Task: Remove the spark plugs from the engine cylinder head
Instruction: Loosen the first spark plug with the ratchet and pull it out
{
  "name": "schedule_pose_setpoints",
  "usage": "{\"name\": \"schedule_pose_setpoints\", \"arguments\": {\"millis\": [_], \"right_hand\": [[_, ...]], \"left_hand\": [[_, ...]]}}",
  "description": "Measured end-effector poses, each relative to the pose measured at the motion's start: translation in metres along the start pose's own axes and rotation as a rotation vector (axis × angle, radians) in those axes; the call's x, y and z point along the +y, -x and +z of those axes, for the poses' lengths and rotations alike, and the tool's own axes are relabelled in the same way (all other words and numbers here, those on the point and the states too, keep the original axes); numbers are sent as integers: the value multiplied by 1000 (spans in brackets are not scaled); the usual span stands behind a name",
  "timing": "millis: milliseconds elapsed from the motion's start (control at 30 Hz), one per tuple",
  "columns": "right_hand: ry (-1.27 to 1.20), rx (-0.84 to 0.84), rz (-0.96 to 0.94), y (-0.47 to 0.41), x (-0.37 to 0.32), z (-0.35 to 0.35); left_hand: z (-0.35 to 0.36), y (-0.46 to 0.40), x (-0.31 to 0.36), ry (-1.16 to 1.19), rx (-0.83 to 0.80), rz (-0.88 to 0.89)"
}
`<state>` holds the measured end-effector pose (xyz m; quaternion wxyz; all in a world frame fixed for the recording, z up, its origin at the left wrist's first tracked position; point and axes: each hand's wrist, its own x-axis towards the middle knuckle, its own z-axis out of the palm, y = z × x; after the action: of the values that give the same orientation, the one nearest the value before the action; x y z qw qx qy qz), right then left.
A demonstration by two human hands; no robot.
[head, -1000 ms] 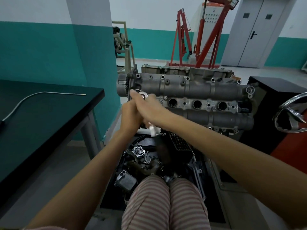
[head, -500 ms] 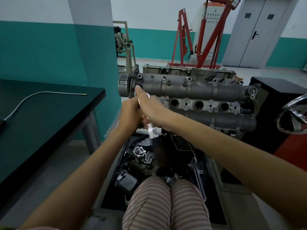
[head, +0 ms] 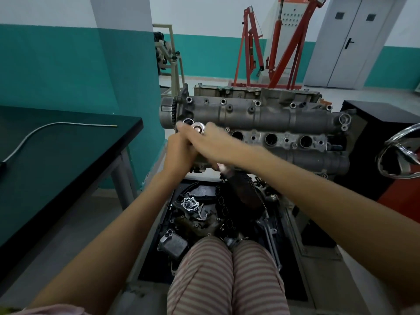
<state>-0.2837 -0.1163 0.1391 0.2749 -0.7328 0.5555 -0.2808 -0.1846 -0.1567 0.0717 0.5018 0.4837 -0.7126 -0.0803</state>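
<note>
Cylinder head [head: 261, 119] — no legible markings; right hand [head: 211, 142] grips ratchet [head: 197, 128], left hand [head: 179, 153] clasped beneath.

— Where do we stand? Our left hand [head: 179, 153] and right hand [head: 205, 142] meet at the left end of the cylinder head [head: 261, 123], the right laid over the left.

— And the tool? Its ratchet head [head: 198, 128] sits just above our right fingers [head: 181, 129]; its handle end [head: 223, 168] pokes out below that hand.

— What lies right of our fingers? Three open plug wells [head: 271, 139] in a row along the head.

— Left of them? The bench [head: 68, 155], well apart, with a bent rod [head: 68, 125] on it.

— Below? A tray of parts [head: 204, 214], before our knees [head: 227, 273].

— Behind the head? An engine hoist [head: 272, 53].
</note>
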Motion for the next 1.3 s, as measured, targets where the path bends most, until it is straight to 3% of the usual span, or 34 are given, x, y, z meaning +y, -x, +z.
{"name": "schedule_pose_setpoints", "arguments": {"millis": [67, 100, 200, 233, 267, 333, 367, 400, 433, 533, 567, 667, 733, 767, 833, 867, 900, 933, 1033, 1133, 1200, 1233, 1300], "right_hand": [[594, 79, -219, -2, -3, -22], [758, 94, -261, -2, -4, -30], [826, 240, -267, -2, 1, -20], [691, 284, -223, 1, 4, -7], [406, 251, -113, 3, 5, 6], [-436, -59, 169, 10, -1, 19], [-685, -173, 231, 12, -2, 20], [-701, -207, 213, 10, 0, 16], [-486, -171, 144, 7, 5, 10], [486, 28, -209, 0, 6, -23], [677, 71, -265, -2, 5, -30], [823, 281, -279, -6, 7, -23], [614, 402, -192, -3, 11, 6], [331, 369, -63, -2, 11, 18], [-439, 103, 201, 2, 1, 31], [-629, -9, 254, 3, -1, 30], [-597, -56, 227, 1, 1, 25], [-373, -39, 148, -1, 2, 15], [561, 156, -175, -3, 7, -18], [831, 363, -274, -4, 10, -20], [669, 459, -232, -1, 14, 4], [407, 415, -134, 0, 16, 13], [-319, 118, 114, 4, 11, 23]], "left_hand": [[-4, -4, 4, 37, -28, 65], [-4, -4, 6, 42, -57, 75], [-3, -1, 9, 46, -19, 49], [-1, 1, 8, 69, 1, 13], [2, 4, 5, 118, -1, -49], [7, 5, -5, 241, -22, -214], [7, 5, -5, 239, -20, -247], [6, 4, -4, 178, -7, -214], [3, 2, -3, 154, -17, -135], [-6, -9, 8, 119, -77, 40], [-6, -10, 12, 121, -98, 79], [0, -9, 7, 82, -38, 102], [2, -2, 7, 54, 26, 54], [3, 0, 4, 90, 13, -11], [4, 5, 3, 231, -43, -119], [3, 5, 3, 265, -56, -137], [2, 4, 2, 242, -54, -128], [-1, 1, 3, 166, -40, -65], [-10, -12, 10, -35, -99, 149], [-7, -15, 6, -85, -124, 110], [-5, -10, 2, -69, -101, 94], [-5, -8, 1, -53, -98, 116], [-9, -8, 2, -40, -124, 123]]}}
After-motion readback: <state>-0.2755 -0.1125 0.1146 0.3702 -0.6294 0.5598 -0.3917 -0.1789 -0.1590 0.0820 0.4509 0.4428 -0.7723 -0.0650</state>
